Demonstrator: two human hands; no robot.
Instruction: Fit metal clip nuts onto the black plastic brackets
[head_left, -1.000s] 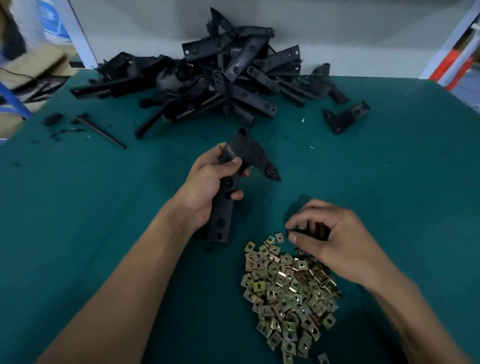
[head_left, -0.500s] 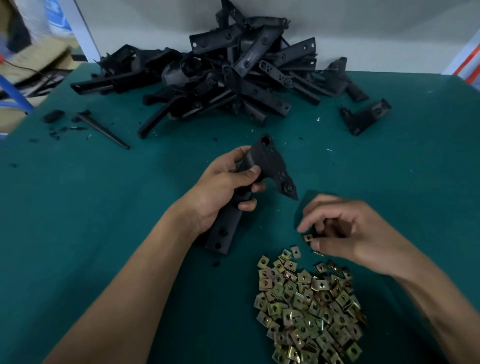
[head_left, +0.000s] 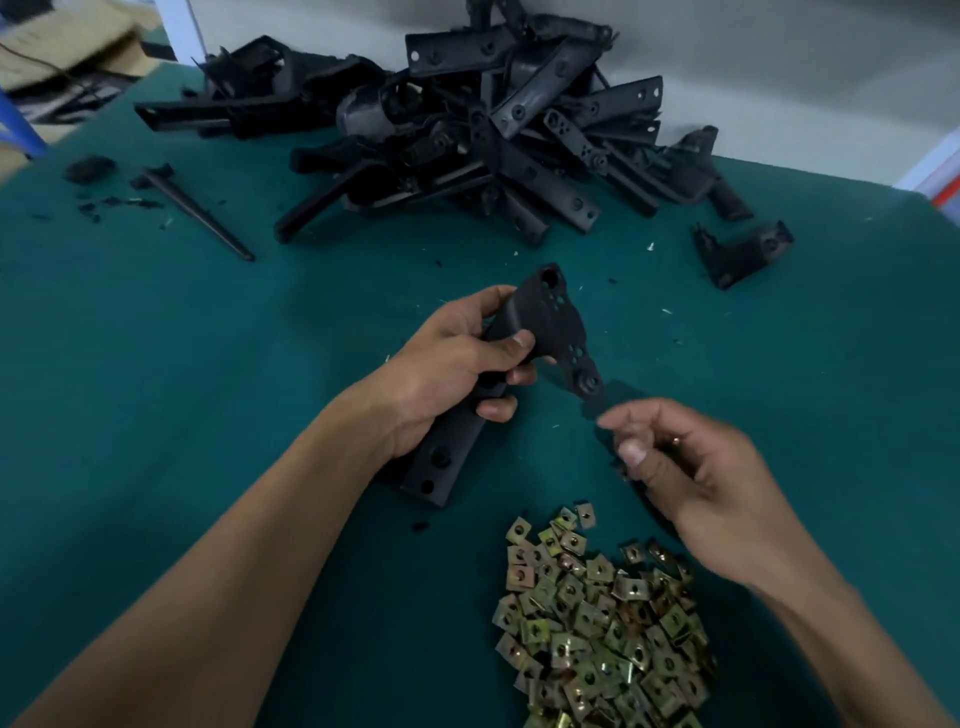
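Bracket (head_left: 540, 332) gripped in left hand (head_left: 447, 369), long axis slanting toward viewer, holed tab just up-left of right hand (head_left: 691, 467) fingers, which pinch something small, likely a clip nut.

Green-covered table (head_left: 156, 374): bracket pile (head_left: 467, 130) at 12 o'clock, clip nuts (head_left: 597, 623) at 5 o'clock, black rod (head_left: 200, 213) at 10 o'clock, lone bracket (head_left: 743, 252) at 2 o'clock.

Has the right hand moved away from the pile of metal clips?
Yes. The right hand has lifted off the clip pile, up towards the bracket tip.
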